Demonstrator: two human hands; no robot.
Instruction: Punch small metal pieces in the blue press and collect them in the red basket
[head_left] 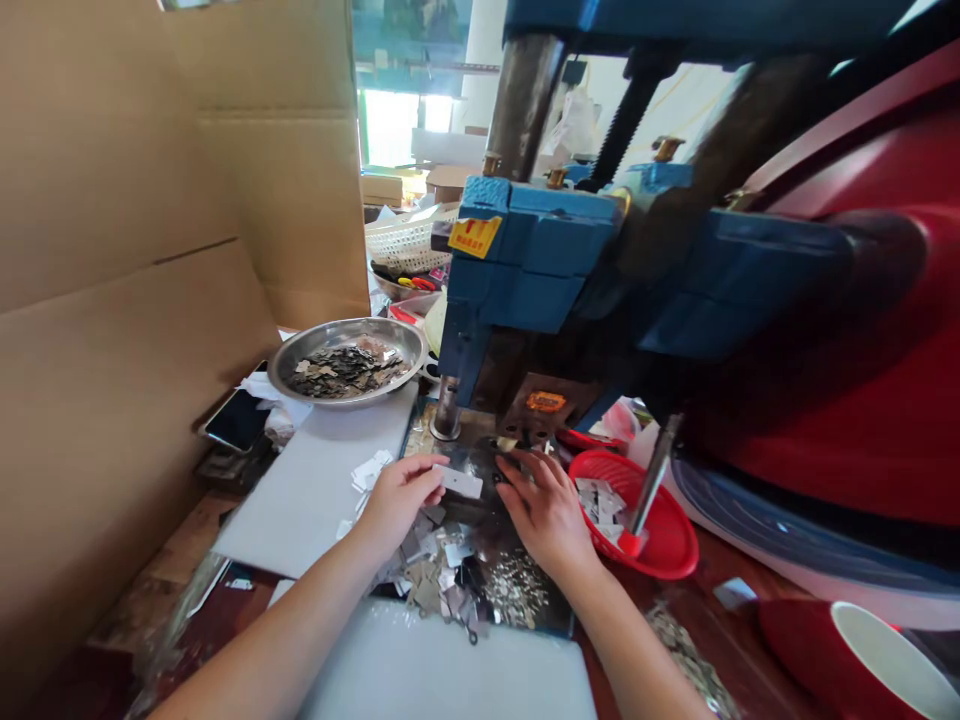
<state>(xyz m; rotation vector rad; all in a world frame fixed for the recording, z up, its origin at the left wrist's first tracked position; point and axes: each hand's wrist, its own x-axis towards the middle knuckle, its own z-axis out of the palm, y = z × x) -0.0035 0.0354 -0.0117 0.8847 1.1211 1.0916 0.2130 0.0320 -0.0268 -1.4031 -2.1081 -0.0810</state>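
My left hand (pixel 401 500) pinches one end of a small flat white metal plate (pixel 461 482) with a tiny hole in it, held just above the press bed. My right hand (pixel 544 505) rests on the bed under the blue press (pixel 525 260), fingers apart and bent toward the die; its farther fingertips are partly hidden. Right by its index finger is a small dark part that I cannot make out. Loose metal plates (pixel 427 585) lie heaped in front of both hands, beside a scatter of tiny shiny pieces (pixel 517 588).
A steel bowl (pixel 345 390) of thin metal pieces stands back left on a white board (pixel 300 490). To the right, a red basket (pixel 675 545) holds plates below a metal lever (pixel 656 475). Tall cardboard (pixel 112 200) walls the left side. A phone (pixel 236 418) lies beside it.
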